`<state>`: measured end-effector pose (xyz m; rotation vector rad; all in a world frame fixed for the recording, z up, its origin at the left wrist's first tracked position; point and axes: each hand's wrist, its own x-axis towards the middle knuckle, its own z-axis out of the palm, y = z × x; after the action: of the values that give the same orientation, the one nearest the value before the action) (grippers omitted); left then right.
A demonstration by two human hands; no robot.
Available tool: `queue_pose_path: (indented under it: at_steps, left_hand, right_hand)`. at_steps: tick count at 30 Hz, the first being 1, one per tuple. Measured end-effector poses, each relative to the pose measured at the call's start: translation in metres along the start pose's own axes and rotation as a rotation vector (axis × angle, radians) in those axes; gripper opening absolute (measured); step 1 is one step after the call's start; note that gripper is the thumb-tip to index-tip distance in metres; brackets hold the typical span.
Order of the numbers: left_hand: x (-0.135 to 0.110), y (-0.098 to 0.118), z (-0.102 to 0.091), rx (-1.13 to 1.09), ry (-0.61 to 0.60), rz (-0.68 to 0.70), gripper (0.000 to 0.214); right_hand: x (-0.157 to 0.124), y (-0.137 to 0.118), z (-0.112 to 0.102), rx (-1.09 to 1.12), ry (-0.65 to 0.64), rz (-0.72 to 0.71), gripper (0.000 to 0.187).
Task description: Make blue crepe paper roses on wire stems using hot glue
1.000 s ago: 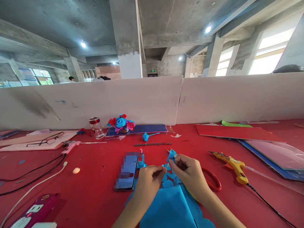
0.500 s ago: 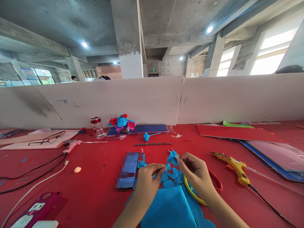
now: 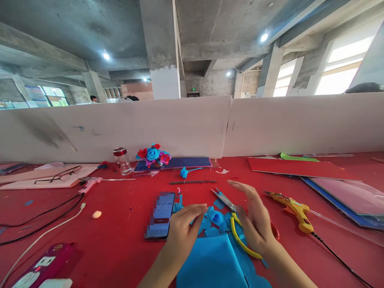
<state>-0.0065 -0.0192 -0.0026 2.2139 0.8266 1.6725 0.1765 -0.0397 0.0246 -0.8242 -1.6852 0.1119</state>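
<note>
The right hand [image 3: 255, 218] hovers open, its fingers spread wide and holding nothing, just above the yellow and red loops of the scissors [image 3: 223, 199]. The scissors lie on the red surface [image 3: 120, 224] with their blades slightly parted and pointing away from the person. The left hand [image 3: 183, 226] rests low with its fingers [image 3: 198, 208] stretched out towards a small blue curl [image 3: 216, 217], which sits among loose blue scraps [image 3: 211, 231] just beyond the edge of a blue sheet [image 3: 210, 262]. The main risk, as I judge it, is the parted blades. They lie right beside the curl and near the left fingertips, so a quick sweep of either hand could nick a finger or snag the paper. The scraps are light and crowded together, and a careless brush could scatter them or flatten the curl. The yellow glue gun [image 3: 295, 208] lies near the right hand with its nozzle turned inward, and a sleeve or wrist could catch its cord [image 3: 339, 256]. The right palm covers most of the scissor handles. The left hand hides what is under its fingers, so I cannot tell whether a scrap is pinched there. The screen of the phone [image 3: 160, 216] is blurred, and the near end of the blue sheet is cut off by the lower frame edge.
</note>
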Motion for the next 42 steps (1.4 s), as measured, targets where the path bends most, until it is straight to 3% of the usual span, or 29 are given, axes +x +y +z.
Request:
queue_pose_path:
  at_steps: [2, 4, 6, 9, 13, 17, 19, 21, 24, 26, 30, 36, 42]
  left_hand:
    - [0.001, 0.000, 0.000, 0.008, 0.026, 0.010, 0.015]
    - [0.002, -0.001, -0.001, 0.011, 0.037, 0.016, 0.016]
    - [0.003, -0.001, -0.001, 0.018, 0.051, 0.016, 0.017]
    - [0.004, -0.003, -0.002, 0.049, 0.096, 0.011, 0.018]
    - [0.003, -0.006, -0.002, 0.066, 0.104, -0.001, 0.017]
    - [0.003, -0.005, -0.001, 0.065, 0.082, -0.017, 0.018]
    - [0.004, -0.004, -0.002, 0.065, 0.092, -0.009, 0.018]
    - [0.004, -0.004, -0.002, 0.078, 0.110, 0.024, 0.018]
    - [0.003, -0.006, -0.002, 0.138, 0.134, 0.096, 0.018]
    - [0.001, -0.008, -0.002, 0.188, 0.133, 0.124, 0.020]
    - [-0.004, -0.010, -0.003, 0.223, 0.098, 0.115, 0.024]
    - [-0.005, -0.010, -0.003, 0.224, 0.056, 0.144, 0.023]
    - [-0.005, -0.012, -0.003, 0.312, 0.046, 0.159, 0.022]
  right_hand:
    - [0.000, -0.001, 0.002, -0.014, -0.172, 0.015, 0.038]
    - [0.001, -0.003, 0.004, -0.025, -0.313, 0.029, 0.027]
    - [0.002, -0.005, 0.005, 0.009, -0.359, 0.072, 0.019]
    - [0.004, -0.005, 0.005, 0.188, -0.255, 0.192, 0.024]
    - [0.008, -0.003, 0.003, 0.652, -0.101, 0.366, 0.028]
    - [0.010, -0.003, -0.001, 0.949, -0.089, 0.501, 0.030]
    - [0.009, -0.001, 0.000, 0.841, -0.125, 0.573, 0.031]
    - [0.007, 0.002, 0.004, 0.500, -0.206, 0.602, 0.030]
    - [0.001, 0.005, 0.014, -0.161, -0.212, 0.450, 0.010]
    - [-0.003, 0.003, 0.019, -0.364, -0.168, 0.297, 0.023]
    - [-0.007, -0.009, 0.022, -0.267, -0.193, 0.145, 0.035]
    - [-0.007, -0.015, 0.016, -0.128, -0.134, 0.129, 0.023]
    - [-0.005, -0.011, 0.016, -0.149, -0.104, 0.117, 0.021]
